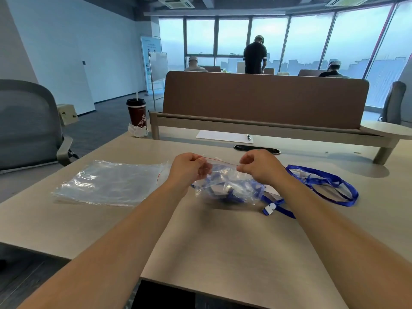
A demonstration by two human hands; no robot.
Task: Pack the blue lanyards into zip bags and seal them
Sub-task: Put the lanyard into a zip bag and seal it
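A clear zip bag [231,186] with a red zip strip hangs over the middle of the desk, a bundled blue lanyard visible inside it. My left hand [189,167] pinches the left end of the zip strip. My right hand [259,166] pinches the strip's right end. Loose blue lanyards [323,184] lie on the desk to the right, partly under my right forearm; a white clip [269,208] shows at one end. A stack of flat empty zip bags [107,182] lies to the left.
The wooden desk [223,241] has a brown divider panel [263,99] at the back, with a sheet of paper and pen [225,137] below it. A dark red cup [136,112] stands at the back left. A grey chair [29,123] sits left. Several people work beyond.
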